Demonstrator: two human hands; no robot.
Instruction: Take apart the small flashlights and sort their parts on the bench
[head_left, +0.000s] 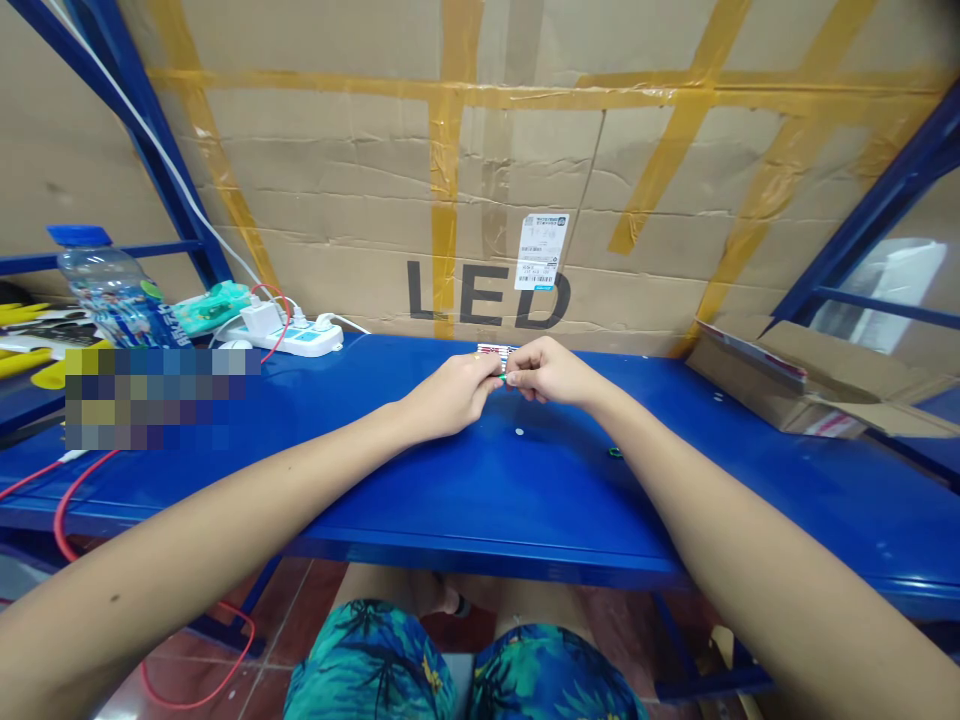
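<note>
Both my hands meet over the middle of the blue shelf top (pixel 420 480), near its back. My left hand (pixel 452 388) and my right hand (pixel 547 372) pinch the same small thing (pixel 504 378) between their fingertips; it is too small to name. A small red-and-white striped pack (pixel 495 351) lies just behind my fingers. On the shelf below my hands rest a tiny white piece (pixel 519 432) and a tiny green piece (pixel 615 452).
A white power strip (pixel 300 340) with plugs and a red cable sits at the back left, by a water bottle (pixel 112 290) and a teal pouch (pixel 214 305). An open cardboard box (pixel 810 385) lies right. Taped cardboard marked LED (pixel 487 295) forms the back wall.
</note>
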